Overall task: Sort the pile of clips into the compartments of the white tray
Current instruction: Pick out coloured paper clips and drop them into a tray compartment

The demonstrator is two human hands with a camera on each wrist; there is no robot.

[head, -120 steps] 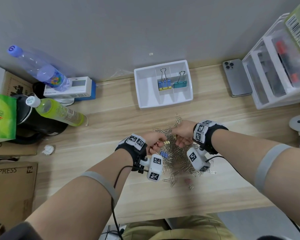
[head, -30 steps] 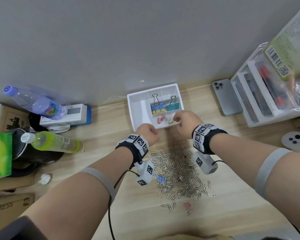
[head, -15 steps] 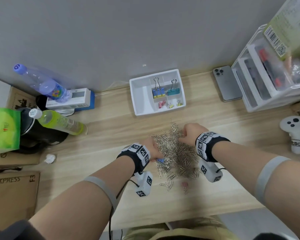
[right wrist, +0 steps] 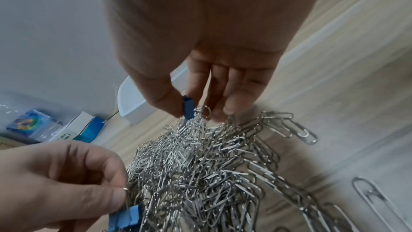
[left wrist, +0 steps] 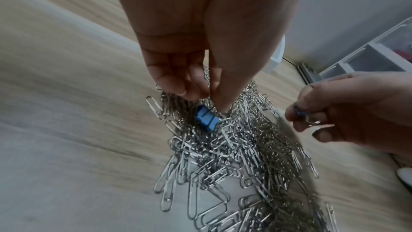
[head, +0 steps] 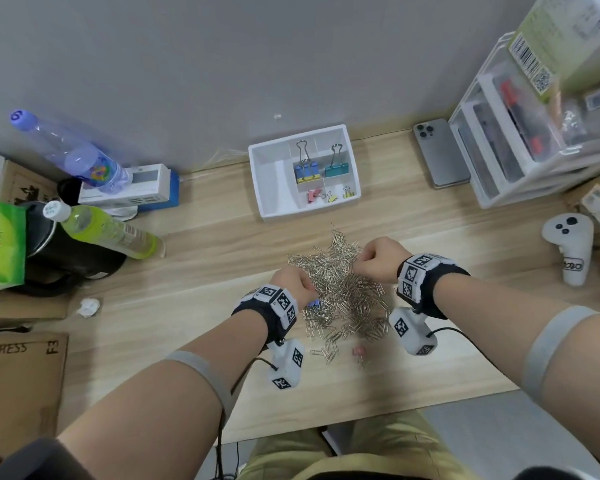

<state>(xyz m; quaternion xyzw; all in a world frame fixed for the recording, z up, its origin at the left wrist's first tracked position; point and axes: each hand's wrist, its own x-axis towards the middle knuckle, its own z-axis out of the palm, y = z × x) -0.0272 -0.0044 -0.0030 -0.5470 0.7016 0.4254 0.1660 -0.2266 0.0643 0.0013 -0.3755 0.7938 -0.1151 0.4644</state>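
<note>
A heap of silver paper clips lies mid-table. My left hand is at its left edge; in the left wrist view its thumb and forefinger pinch the wire handle of a light-blue binder clip still resting on the heap. At the heap's far right, my right hand pinches a small dark-blue binder clip between thumb and fingers. Behind the heap, the white tray holds two large binder clips in its back compartments and small pink and yellow clips at front right.
A pink clip lies loose near the table's front. A phone, a drawer unit and a white controller stand to the right. To the left are bottles, a black kettle and crumpled paper.
Both hands came back from the tray to the heap, leaving small clips in the front right compartment. Each now pinches a blue binder clip.
</note>
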